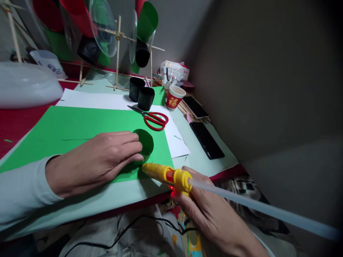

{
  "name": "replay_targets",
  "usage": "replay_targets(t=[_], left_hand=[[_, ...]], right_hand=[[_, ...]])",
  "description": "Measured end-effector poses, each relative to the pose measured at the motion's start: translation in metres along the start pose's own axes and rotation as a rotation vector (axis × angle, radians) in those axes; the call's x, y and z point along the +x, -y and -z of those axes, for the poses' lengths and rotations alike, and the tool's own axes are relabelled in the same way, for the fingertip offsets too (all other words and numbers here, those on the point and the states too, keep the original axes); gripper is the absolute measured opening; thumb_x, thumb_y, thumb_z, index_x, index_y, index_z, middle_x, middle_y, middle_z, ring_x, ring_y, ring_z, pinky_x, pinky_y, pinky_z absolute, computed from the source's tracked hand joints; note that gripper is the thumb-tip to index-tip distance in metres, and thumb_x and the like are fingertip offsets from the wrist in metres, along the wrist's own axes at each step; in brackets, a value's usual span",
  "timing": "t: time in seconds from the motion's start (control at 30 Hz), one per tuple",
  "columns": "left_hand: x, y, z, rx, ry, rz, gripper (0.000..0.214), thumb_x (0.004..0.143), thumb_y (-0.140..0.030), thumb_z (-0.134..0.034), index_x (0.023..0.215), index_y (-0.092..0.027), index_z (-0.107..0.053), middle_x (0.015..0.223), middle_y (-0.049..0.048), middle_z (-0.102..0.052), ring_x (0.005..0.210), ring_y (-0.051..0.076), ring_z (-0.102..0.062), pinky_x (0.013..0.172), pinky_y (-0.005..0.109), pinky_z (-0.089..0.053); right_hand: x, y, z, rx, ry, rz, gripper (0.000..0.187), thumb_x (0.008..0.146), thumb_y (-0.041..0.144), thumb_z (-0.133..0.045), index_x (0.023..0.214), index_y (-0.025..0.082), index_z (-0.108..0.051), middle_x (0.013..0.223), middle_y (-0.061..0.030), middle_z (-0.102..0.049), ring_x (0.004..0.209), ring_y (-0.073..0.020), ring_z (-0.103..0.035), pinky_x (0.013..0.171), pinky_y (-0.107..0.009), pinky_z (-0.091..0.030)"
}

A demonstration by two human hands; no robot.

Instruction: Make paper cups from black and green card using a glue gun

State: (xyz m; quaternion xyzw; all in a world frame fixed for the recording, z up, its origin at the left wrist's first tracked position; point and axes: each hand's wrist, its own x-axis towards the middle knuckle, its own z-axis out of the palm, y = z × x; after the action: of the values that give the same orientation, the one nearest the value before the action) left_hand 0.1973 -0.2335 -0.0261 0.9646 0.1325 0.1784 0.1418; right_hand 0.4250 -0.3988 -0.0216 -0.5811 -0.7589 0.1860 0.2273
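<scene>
My left hand (115, 153) pinches the side of a rolled green paper tube (146, 142), which stands on a large green paper sheet (77, 123). In my right hand (209, 203) is a yellow hot glue gun (163, 173), gripped by its handle. Its nozzle points left at the foot of the tube, close beside it; whether they touch I cannot tell. A long translucent glue stick (254, 203) sticks out of the gun's rear, and a red light glows beneath its body. Scissors with red handles (155, 120) lie just beyond the tube.
Two black paper tubes (146, 99) and a red-and-white paper cup (175, 97) stand behind the scissors. Phones (207, 140) lie at the right. Wooden stick frames (118, 53) carrying coloured tubes rise at the back. A black cord (128, 226) hangs across my lap.
</scene>
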Motion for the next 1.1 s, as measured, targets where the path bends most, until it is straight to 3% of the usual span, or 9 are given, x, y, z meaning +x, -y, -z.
replay_targets(t=[0.43,0.67,0.9,1.1], left_hand=[[-0.001,-0.002,0.001,-0.031,0.000,0.037,0.032,0.107,-0.033,-0.042,0.080,-0.021,-0.056,0.078,0.0006,-0.057,0.068,0.017,-0.052,0.063,0.032,-0.036],[-0.002,-0.001,0.000,-0.042,-0.009,0.048,0.032,0.107,-0.032,-0.042,0.079,-0.022,-0.055,0.078,0.0000,-0.057,0.069,0.017,-0.052,0.064,0.032,-0.036],[0.000,-0.001,0.000,-0.062,-0.011,0.043,0.031,0.107,-0.030,-0.042,0.079,-0.022,-0.055,0.078,-0.0005,-0.057,0.069,0.017,-0.052,0.064,0.032,-0.036],[0.000,-0.002,0.000,-0.078,-0.017,0.046,0.030,0.106,-0.029,-0.044,0.078,-0.023,-0.055,0.077,-0.0007,-0.057,0.068,0.017,-0.052,0.063,0.032,-0.036]], right_hand=[[0.003,0.007,-0.003,-0.046,-0.014,0.059,0.041,0.112,0.043,-0.033,0.090,0.023,-0.062,0.084,-0.0061,-0.070,0.075,-0.0241,-0.066,0.062,-0.037,-0.051],[0.007,0.004,-0.015,-0.048,-0.001,0.120,0.034,0.111,0.038,-0.034,0.087,0.022,-0.052,0.084,-0.0031,-0.061,0.074,-0.0195,-0.056,0.061,-0.032,-0.042],[0.007,0.002,-0.025,-0.005,0.114,0.008,0.023,0.108,0.035,-0.041,0.088,0.023,-0.045,0.086,-0.0022,-0.057,0.078,-0.0203,-0.051,0.066,-0.034,-0.035],[0.004,-0.001,-0.020,-0.013,0.158,-0.049,0.021,0.108,0.035,-0.045,0.090,0.023,-0.047,0.090,-0.0031,-0.057,0.081,-0.0209,-0.052,0.070,-0.035,-0.039]])
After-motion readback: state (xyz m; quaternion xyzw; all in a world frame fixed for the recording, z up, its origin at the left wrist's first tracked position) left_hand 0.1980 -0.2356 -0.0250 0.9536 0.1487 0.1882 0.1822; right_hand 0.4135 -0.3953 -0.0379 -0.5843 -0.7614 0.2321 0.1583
